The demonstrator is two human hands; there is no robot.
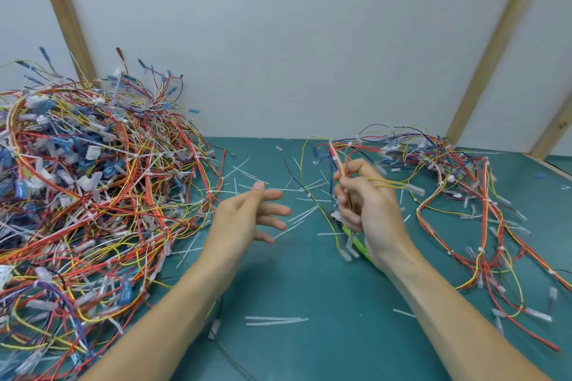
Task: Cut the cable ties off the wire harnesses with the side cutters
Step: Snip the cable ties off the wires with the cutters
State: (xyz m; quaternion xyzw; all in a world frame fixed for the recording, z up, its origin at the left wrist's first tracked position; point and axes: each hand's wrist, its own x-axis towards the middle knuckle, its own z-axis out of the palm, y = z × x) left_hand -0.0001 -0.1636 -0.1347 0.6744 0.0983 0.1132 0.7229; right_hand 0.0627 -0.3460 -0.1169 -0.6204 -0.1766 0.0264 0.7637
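Judging by the cut ties [276, 320] littering the tabletop [325, 303], I'm partway: big pile [86, 182] left, smaller pile [458, 195] right. Right hand [368, 204] grips a harness [339, 161], left hand [247, 216] loose and empty, cutters [360, 244] lying under my right wrist.

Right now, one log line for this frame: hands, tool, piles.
left hand: open, holding nothing | right hand: grips wire harness | green-handled cutters: under right hand | big pile: left | smaller pile: right

Green-handled side cutters [360, 246] (half hidden) on mat.
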